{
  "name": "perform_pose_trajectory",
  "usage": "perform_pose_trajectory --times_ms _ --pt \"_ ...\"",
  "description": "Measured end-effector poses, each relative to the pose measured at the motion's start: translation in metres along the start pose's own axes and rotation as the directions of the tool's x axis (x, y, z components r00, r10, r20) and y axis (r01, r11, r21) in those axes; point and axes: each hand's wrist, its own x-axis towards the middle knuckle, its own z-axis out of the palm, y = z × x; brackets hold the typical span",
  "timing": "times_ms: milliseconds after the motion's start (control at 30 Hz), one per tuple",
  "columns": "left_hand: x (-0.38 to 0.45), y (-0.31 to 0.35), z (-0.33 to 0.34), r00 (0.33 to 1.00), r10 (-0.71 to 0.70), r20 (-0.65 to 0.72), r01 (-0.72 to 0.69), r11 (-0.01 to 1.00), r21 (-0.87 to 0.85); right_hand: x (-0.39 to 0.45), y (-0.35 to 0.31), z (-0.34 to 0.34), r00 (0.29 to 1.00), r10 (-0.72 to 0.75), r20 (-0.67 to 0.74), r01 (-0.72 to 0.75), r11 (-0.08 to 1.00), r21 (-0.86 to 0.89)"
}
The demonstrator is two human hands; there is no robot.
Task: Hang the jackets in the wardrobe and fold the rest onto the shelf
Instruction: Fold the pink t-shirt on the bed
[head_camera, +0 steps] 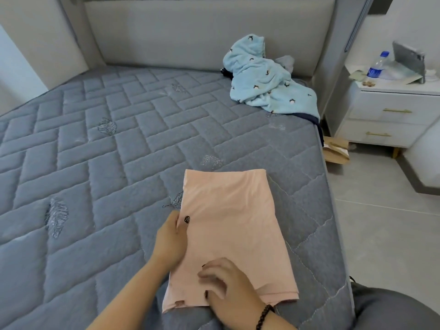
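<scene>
pink garment (232, 225) long axis toward headboard | left hand (170, 241) pinches edge | right hand (228, 291) presses, relaxed

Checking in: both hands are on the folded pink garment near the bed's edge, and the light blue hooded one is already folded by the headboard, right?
Not quite. The head view shows the light blue hooded garment lying crumpled by the headboard, not folded. The rest holds: left hand and right hand on the folded pink garment.

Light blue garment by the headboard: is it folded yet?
No, the light blue garment lies crumpled in a heap on the mattress, while both hands are on the pink garment.
</scene>
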Motion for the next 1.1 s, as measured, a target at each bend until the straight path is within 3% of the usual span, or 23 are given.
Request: perform_pose_trajectory --times_ms 67,133,200,267,433,533,633,733,900,1100 --pt "-0.005 -0.005 -0.004 0.998 -0.044 -0.054 0.045 0.999 0.022 -0.004 0.016 -0.020 0.976 0.044 -0.215 -0.078 0.985 -0.155" --pt "-0.012 -0.012 -0.007 0.994 -0.098 -0.056 0.102 0.991 0.080 -0.010 0.035 -0.044 0.894 0.113 -0.433 -0.250 0.929 -0.274" --pt "-0.022 -0.011 -0.007 0.990 -0.128 -0.060 0.134 0.984 0.118 -0.020 0.043 -0.065 0.749 0.345 -0.566 -0.453 0.889 -0.057" --pt "-0.039 -0.009 -0.005 0.986 -0.137 -0.094 0.150 0.977 0.152 -0.032 0.040 -0.078 0.687 0.509 -0.518 -0.550 0.831 0.088" --pt "-0.092 -0.028 0.006 0.972 -0.145 -0.188 0.185 0.957 0.223 -0.048 0.036 -0.086 0.706 0.590 -0.392 -0.580 0.799 0.158" --pt "-0.111 -0.028 0.007 0.987 -0.105 -0.120 0.128 0.970 0.206 -0.051 0.034 -0.088 0.682 0.651 -0.333 -0.623 0.756 0.201" --pt "-0.118 -0.032 0.000 0.998 -0.051 -0.026 0.054 0.987 0.151 -0.059 0.032 -0.092 0.639 0.743 -0.200 -0.647 0.659 0.384" --pt "-0.122 -0.033 -0.007 0.995 -0.094 0.023 0.092 0.993 0.072 -0.070 0.033 -0.093 0.633 0.760 -0.148 -0.590 0.598 0.543" --pt "-0.122 -0.037 -0.002 0.984 -0.174 -0.026 0.174 0.985 0.003 -0.083 0.035 -0.096 0.722 0.657 -0.215 -0.354 0.618 0.702" --pt "-0.127 -0.046 -0.005 0.968 -0.245 0.050 0.250 0.946 -0.208 -0.092 0.038 -0.100 0.692 0.667 -0.277 -0.253 0.583 0.772"
